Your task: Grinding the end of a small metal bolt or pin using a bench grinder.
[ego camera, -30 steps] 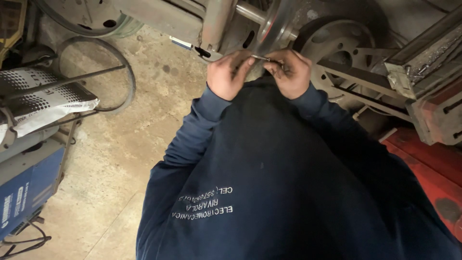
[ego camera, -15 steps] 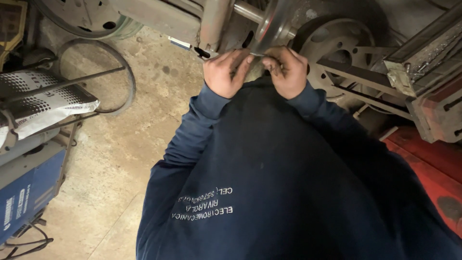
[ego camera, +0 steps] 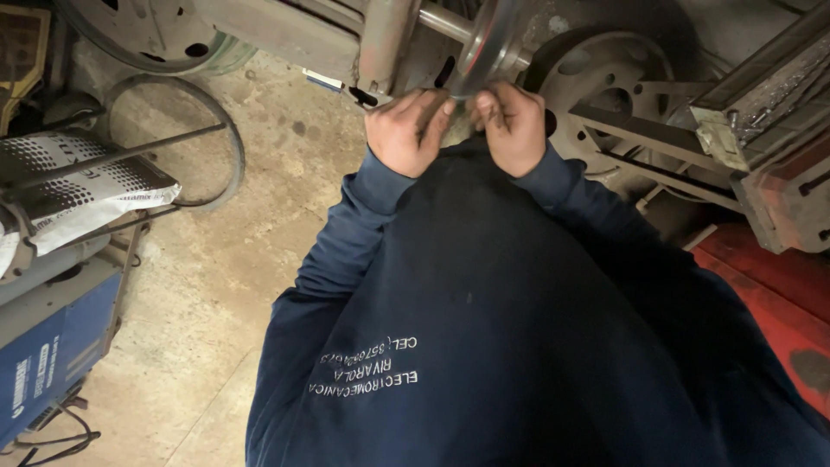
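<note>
The head camera looks down over a dark blue sweatshirt with pale lettering (ego camera: 536, 346) to two bare hands raised in front of the chest. The left hand (ego camera: 405, 130) and the right hand (ego camera: 512, 125) sit close together, their knuckles almost meeting, both at the lower edge of one thin round grey metal disc (ego camera: 486, 43) mounted on a steel shaft (ego camera: 445, 22). The left fingers (ego camera: 432, 108) are curled narrow against the disc's rim; the right fingers (ego camera: 488, 108) are pinched tight, and whether a small part lies between them cannot be told. The disc stands on edge just above both hands, touching the fingertips.

Behind it sits one dusty grey wheel hub with round holes (ego camera: 605, 78), and another pale rim (ego camera: 138, 30) lies at the upper left. One loose dark ring (ego camera: 177, 143) rests on the stained concrete floor (ego camera: 216, 285). A blue machine cabinet (ego camera: 52, 355) and one dotted white sack (ego camera: 78, 186) stand at the left; a red metal surface (ego camera: 769, 285) runs along the right.
</note>
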